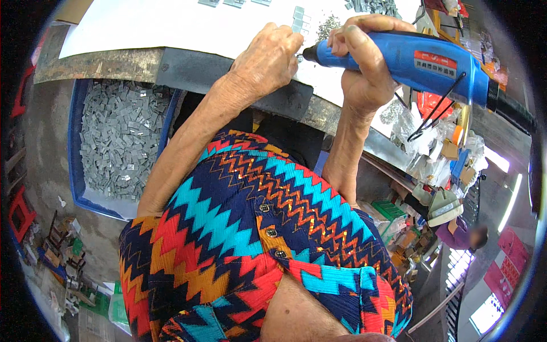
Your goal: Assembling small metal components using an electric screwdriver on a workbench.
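right hand [364, 62] grip clamped around blue power screwdriver [416, 60], left hand [270, 57] fisted, pinching its tip

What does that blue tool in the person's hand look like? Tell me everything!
The blue tool is a chunky plastic-looking power driver with a red label, a black nose and a thin metal tip. It lies nearly level over the white table. The right hand grips its front; the left hand sits at the tip. A black cord leaves its rear end.

Person wore a short-sleeved garment [268, 228] in a bold zigzag print of navy, turquoise, red and orange with glittering gold lines, fastened by a row of small dark buttons [272, 232]; both forearms bare.
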The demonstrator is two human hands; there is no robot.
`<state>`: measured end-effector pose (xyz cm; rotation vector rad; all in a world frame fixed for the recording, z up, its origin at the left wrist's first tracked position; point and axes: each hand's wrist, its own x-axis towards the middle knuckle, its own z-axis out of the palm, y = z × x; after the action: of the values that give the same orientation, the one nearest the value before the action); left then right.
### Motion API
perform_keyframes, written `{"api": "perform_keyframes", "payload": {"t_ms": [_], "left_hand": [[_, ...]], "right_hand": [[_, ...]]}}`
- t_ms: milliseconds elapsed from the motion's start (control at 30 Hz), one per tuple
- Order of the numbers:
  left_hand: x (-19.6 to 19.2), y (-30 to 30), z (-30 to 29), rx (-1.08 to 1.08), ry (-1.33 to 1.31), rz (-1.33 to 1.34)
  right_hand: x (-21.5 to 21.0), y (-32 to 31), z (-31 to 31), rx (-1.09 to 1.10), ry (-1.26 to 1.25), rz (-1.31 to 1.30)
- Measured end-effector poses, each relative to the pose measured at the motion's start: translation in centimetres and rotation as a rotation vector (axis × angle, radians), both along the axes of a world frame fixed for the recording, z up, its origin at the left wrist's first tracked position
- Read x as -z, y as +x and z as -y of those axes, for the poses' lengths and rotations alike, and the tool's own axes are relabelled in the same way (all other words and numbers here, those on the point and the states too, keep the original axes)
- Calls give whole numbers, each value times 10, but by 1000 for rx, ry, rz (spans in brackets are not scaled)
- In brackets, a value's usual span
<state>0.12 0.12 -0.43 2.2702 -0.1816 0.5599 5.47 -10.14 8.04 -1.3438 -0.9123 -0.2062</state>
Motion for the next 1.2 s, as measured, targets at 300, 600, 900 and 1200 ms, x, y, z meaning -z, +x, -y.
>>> {"api": "perform_keyframes", "payload": {"t_ms": [300,600,900,1200], "left_hand": [[-3,-1,3,7,31,27],[-3,-2,4,19,32,9],[-3,-6,3,25,-31,19],[-1,-5,4,32,-35,16]], "right_hand": [[-7,-9,11,-142,88,-149],[-1,-26,24,-95,84,-114],[-5,-35,28,-158,-12,-35],[-20,-25,54,-211,195,-78]]}}
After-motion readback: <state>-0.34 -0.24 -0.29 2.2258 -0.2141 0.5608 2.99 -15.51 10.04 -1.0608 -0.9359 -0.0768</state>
